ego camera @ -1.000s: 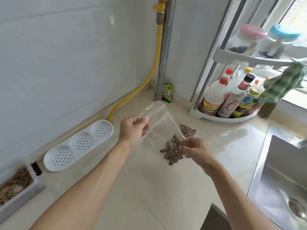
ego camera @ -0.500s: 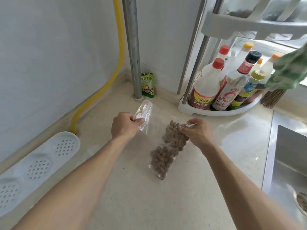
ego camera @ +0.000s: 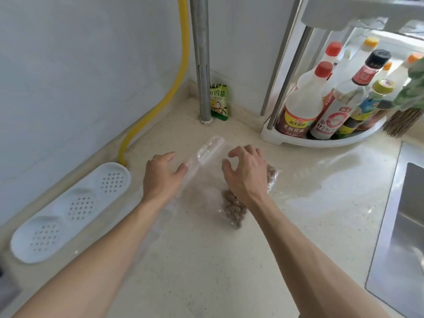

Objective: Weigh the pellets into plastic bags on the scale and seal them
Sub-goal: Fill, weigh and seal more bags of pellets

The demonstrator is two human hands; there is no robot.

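A clear zip bag (ego camera: 210, 150) lies flat on the beige counter (ego camera: 206, 260), its zip strip pointing toward the wall corner. Brown pellets (ego camera: 234, 210) are bunched in its lower right part, partly hidden under my right hand (ego camera: 245, 177). That hand is spread over the pellets with relaxed fingers. My left hand (ego camera: 160, 177) sits at the bag's left edge, and its thumb touches the plastic just below the zip strip. No scale is in view.
A white perforated tray (ego camera: 68, 210) lies along the left wall beside a yellow hose (ego camera: 169, 97). A metal pipe (ego camera: 202, 65) and a green seasoning packet (ego camera: 219, 102) stand in the corner. A rack of sauce bottles (ego camera: 321, 138) stands at the back right. The steel sink (ego camera: 403, 226) is at the right.
The bag was held up by both hands, then laid down on the counter. Both hands have released their pinch on its top corners and now rest over it.
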